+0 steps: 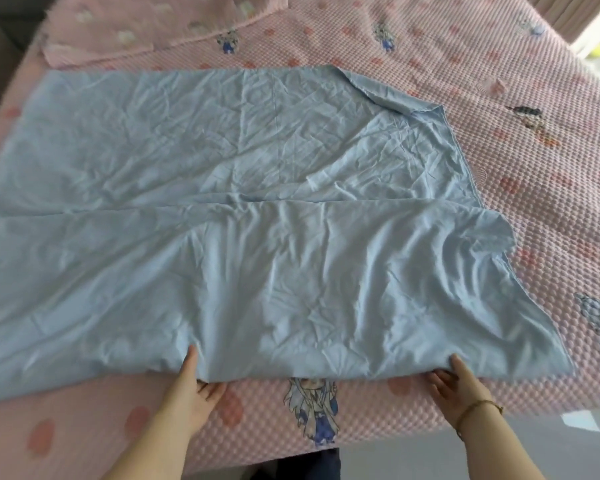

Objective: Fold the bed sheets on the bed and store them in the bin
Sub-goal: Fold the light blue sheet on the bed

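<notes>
A light blue bed sheet lies spread and wrinkled across the pink bed, with its near part doubled over into a fold. My left hand holds the sheet's near edge, thumb on top and fingers tucked underneath. My right hand, with a thin bracelet on the wrist, grips the same edge further right, thumb above the cloth. The sheet's far right corner is turned over. No bin is in view.
The bed's cover is pink and bumpy with cartoon figures and red dots. A pink patterned cloth lies at the far left of the bed. Floor shows past the bed's near edge.
</notes>
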